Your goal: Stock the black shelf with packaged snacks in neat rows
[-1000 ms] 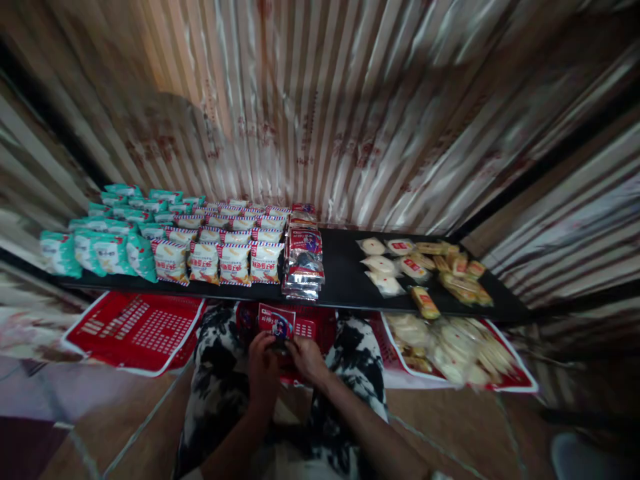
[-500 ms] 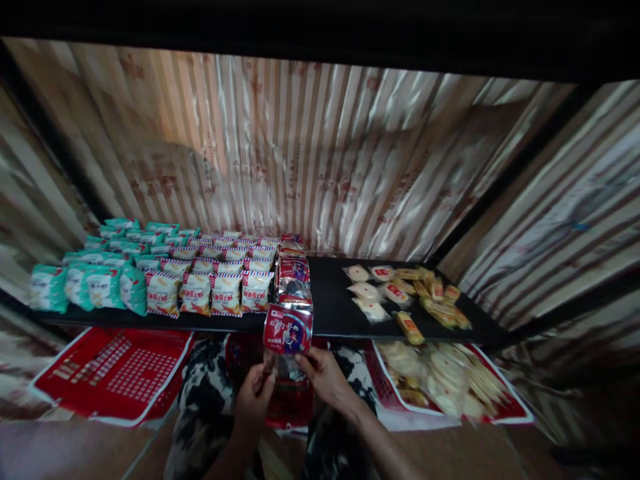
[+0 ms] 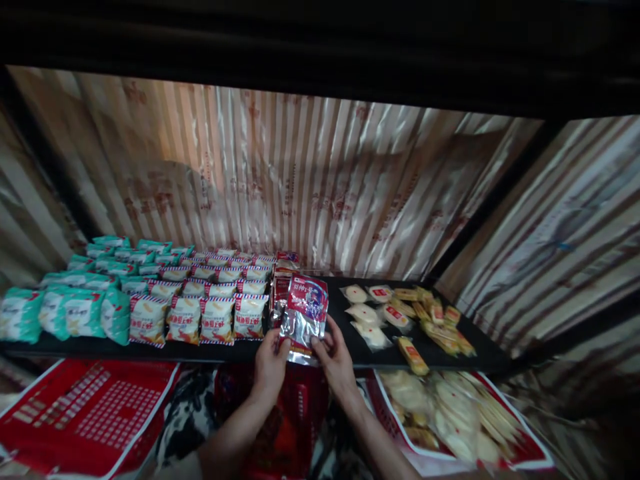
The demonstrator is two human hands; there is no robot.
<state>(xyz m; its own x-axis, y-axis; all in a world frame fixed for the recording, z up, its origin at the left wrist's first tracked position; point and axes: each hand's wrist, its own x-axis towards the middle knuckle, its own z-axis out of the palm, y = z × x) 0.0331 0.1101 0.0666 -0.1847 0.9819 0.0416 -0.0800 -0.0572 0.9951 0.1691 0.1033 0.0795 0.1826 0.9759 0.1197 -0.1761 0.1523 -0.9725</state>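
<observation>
Head view — left grip [image 3: 270, 367] and right grip [image 3: 337, 358] pinch a packet [image 3: 305, 310] by its lower sides, near the shelf's [image 3: 336, 300] front edge; likely light, soft, slippery — best held there.

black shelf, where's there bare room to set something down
Bare black shelf lies between the held red-and-silver foil packet and the white discs in clear wrappers. Left is crowded: plump teal plastic bags, then white striped-edge bags.
</observation>
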